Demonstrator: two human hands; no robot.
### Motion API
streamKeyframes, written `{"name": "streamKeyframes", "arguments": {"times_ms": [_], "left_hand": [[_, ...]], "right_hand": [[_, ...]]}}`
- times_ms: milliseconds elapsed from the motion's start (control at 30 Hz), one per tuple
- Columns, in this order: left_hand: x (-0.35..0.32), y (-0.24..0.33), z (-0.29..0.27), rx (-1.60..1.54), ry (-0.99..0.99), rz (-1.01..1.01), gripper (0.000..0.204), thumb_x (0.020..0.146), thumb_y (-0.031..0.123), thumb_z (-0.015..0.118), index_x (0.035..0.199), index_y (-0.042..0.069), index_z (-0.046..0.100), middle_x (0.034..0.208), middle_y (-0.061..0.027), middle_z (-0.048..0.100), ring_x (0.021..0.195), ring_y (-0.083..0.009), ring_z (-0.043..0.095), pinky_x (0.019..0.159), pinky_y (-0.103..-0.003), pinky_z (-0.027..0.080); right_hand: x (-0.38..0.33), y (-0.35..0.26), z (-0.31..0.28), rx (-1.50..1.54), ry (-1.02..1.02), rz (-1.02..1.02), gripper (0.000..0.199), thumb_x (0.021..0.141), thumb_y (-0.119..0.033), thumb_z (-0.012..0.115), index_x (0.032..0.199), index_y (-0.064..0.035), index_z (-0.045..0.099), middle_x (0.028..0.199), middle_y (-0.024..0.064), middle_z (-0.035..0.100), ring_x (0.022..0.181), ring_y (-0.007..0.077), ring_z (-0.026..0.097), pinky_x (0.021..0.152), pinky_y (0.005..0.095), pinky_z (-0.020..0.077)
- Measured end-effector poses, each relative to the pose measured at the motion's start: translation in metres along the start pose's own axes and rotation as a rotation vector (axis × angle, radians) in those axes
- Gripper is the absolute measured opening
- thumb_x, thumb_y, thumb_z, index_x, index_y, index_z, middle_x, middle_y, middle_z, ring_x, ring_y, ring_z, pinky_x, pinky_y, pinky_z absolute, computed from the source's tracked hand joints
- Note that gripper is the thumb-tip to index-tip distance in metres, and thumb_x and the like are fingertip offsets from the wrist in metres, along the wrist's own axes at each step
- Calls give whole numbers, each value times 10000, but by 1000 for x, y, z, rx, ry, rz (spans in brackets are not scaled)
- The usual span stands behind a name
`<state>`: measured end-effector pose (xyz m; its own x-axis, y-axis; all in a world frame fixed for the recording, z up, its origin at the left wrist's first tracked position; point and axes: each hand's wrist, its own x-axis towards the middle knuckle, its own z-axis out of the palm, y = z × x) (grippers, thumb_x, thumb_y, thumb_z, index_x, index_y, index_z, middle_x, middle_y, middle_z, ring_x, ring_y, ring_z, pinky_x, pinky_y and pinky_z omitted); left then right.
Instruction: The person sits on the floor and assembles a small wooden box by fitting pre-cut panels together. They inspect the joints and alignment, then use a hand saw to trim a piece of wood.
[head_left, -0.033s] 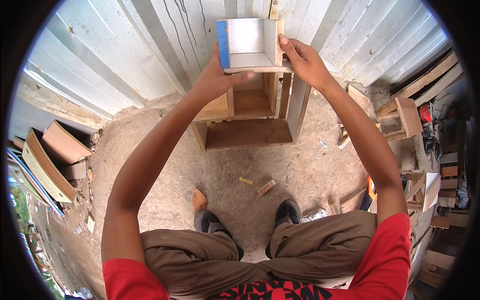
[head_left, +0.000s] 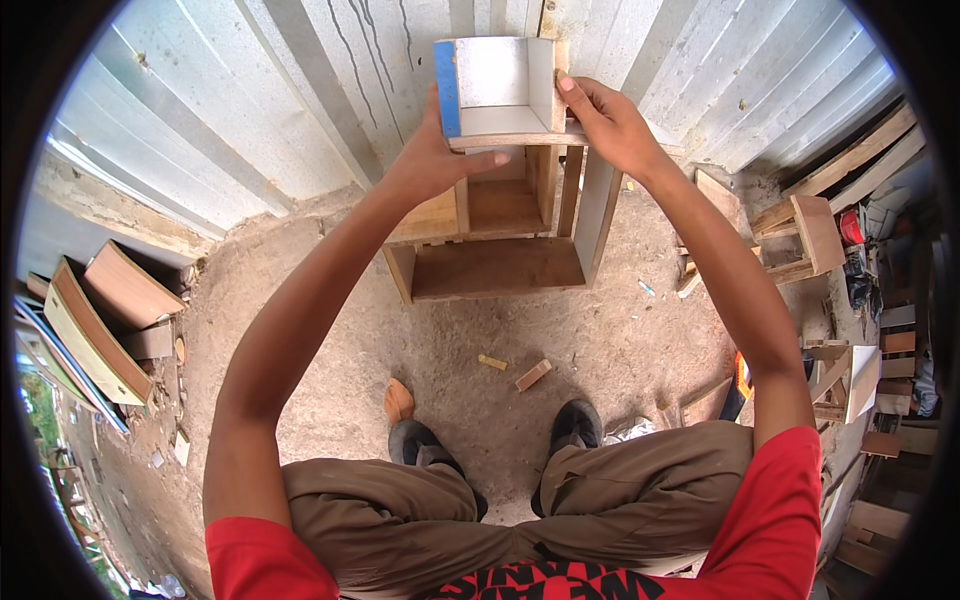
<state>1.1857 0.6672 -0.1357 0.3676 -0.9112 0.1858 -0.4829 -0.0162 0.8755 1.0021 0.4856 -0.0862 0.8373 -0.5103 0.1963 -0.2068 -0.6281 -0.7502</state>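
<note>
A small open box point(head_left: 541, 85) with white inner walls and a blue left edge rests on top of a wooden shelf unit point(head_left: 596, 215). The unit stands upright on the floor in front of me, with several compartments below. My left hand point(head_left: 425, 160) is closed around the left side where box and unit meet; its thumb lies across the front under the top board, and its other fingers are mostly hidden. At the box's right side, my right hand point(head_left: 618, 125) grips the wall, thumb on the front edge and fingers curled behind.
A corrugated metal wall point(head_left: 320, 90) rises behind the unit. Wooden panels point(head_left: 100, 320) lean at the left. Wood offcuts point(head_left: 815, 235) and boards are piled along the right. Small wood scraps point(head_left: 533, 375) and a brown leaf-shaped piece point(head_left: 398, 400) lie near my shoes.
</note>
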Motion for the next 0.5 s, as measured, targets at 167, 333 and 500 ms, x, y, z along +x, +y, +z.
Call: {"name": "streamKeyframes", "arguments": {"times_ms": [167,333,500], "left_hand": [[-4,-24,6,-70,23,-18,726,808,138,772,1434,4,429,1295,-149,617,1220,-242,571,1021,-366,456],[-6,-16,10,-103,32,-147,811,807,49,664,1509,17,259,1332,-182,572,1247,-269,545,1036,-361,437],[-11,-18,16,-77,136,-96,593,824,101,627,1387,-19,487,1252,-130,625,1133,-217,573,956,-342,456]], "right_hand": [[4,-6,-4,-149,-71,32,868,941,-742,451,1238,53,634,1055,218,699,1104,313,656,973,412,490],[10,-6,-13,-172,-148,49,931,945,-754,416,1351,73,545,1199,239,651,1227,324,595,1030,417,467],[25,9,-33,453,-162,155,1003,968,-775,190,1529,52,282,1439,257,474,1351,279,483,1126,390,409]]}}
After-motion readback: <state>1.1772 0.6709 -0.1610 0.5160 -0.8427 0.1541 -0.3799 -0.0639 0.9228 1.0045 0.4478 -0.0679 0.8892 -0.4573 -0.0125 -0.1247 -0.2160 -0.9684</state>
